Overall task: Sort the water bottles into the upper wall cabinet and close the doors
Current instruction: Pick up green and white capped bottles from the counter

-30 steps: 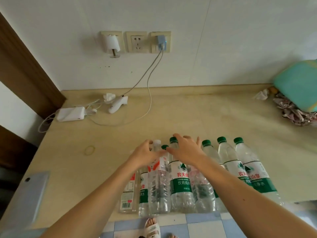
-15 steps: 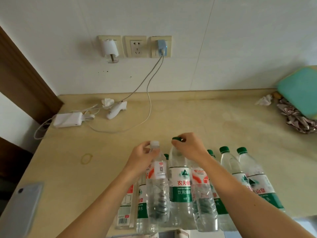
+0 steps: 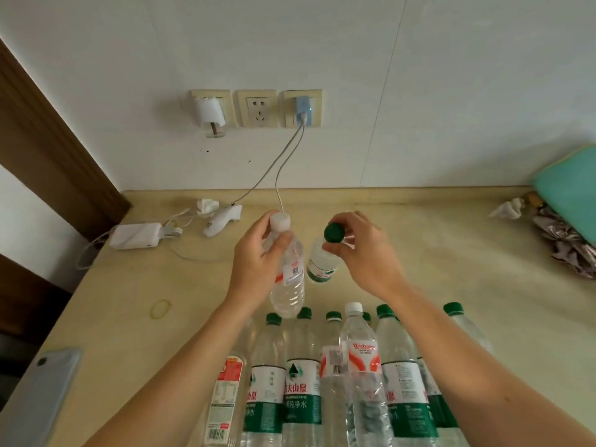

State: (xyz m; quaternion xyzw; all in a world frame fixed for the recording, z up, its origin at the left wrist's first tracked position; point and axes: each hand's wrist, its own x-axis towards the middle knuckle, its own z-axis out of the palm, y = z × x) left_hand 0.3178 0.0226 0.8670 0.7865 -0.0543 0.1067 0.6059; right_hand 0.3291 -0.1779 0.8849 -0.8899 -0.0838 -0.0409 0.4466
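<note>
My left hand (image 3: 258, 262) grips a clear white-capped bottle (image 3: 288, 287) by its neck and holds it above the counter. My right hand (image 3: 362, 253) holds a green-capped bottle (image 3: 320, 264) by its cap, lifted beside the first. Below them several more water bottles (image 3: 301, 382) stand in a row at the counter's front edge, most with green caps and green labels, one taller with a white cap and red label (image 3: 362, 359). No cabinet is in view.
A beige counter (image 3: 451, 269) meets a white wall with sockets (image 3: 257, 108) and trailing cables. A white charger box (image 3: 135, 236), a white device (image 3: 222, 217), a rubber band (image 3: 160, 308), a phone (image 3: 42, 395), crumpled tissue (image 3: 508, 209) and a teal cushion (image 3: 567, 185) lie around.
Both hands have raised their bottles out of the row, up and away from me. The camera has tilted upward, so the row sits lower in view.
</note>
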